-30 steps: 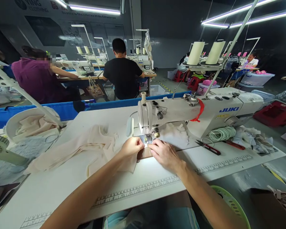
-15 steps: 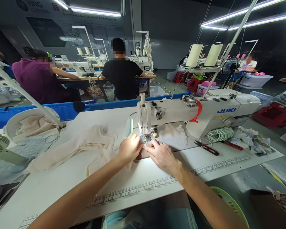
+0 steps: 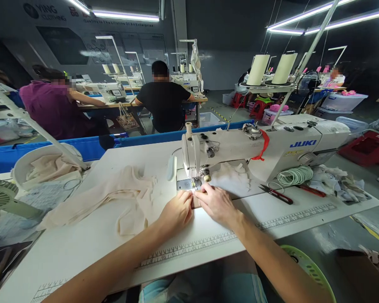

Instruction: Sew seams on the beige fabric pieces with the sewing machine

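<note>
A white JUKI sewing machine (image 3: 259, 147) stands on a white table (image 3: 91, 240). Beige fabric (image 3: 113, 198) trails left across the table from the needle area. My left hand (image 3: 176, 211) pinches the fabric's edge just in front of the presser foot (image 3: 196, 183). Opposite it, my right hand (image 3: 216, 203) presses and pinches the same edge from the right. The fingertips of both hands almost meet under the machine's light. What lies beneath my fingers is hidden.
Red-handled thread snips (image 3: 276, 194) and a coil of pale elastic (image 3: 294, 175) lie right of the machine, with fabric scraps (image 3: 341, 185) beyond. A basket of fabric (image 3: 47, 166) and a fan (image 3: 3, 198) sit left. Two people sew at tables behind a blue divider (image 3: 82, 147). A green basket (image 3: 309, 269) sits below right.
Both hands have drawn back a little from under the presser foot toward me, with the fabric edge still pinched. The fabric pile at left has shifted slightly.
</note>
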`<state>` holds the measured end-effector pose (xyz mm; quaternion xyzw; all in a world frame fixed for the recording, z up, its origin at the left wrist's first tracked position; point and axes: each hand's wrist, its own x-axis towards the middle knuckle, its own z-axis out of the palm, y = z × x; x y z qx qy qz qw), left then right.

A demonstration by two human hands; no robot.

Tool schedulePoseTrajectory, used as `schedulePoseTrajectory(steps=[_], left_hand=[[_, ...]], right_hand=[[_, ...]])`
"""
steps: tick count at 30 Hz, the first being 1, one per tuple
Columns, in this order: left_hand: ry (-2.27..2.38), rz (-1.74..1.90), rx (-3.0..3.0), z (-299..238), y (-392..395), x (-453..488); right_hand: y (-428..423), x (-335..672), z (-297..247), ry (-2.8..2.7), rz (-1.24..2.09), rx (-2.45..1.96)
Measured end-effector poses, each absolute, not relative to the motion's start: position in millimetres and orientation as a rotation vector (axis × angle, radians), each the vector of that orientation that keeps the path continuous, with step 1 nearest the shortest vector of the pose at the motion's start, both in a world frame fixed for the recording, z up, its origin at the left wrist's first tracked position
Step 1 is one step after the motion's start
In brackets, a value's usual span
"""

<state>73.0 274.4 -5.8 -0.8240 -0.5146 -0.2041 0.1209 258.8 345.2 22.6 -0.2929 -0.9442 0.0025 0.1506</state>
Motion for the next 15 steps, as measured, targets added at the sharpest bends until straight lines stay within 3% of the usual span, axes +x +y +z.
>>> schedulePoseTrajectory(steps=[15], left_hand=[[-1.539, -0.485, -2.432, -9.4, 294.7, 67.2]], right_hand=[[364.8, 267.6, 12.4, -2.573, 0.026, -0.924]])
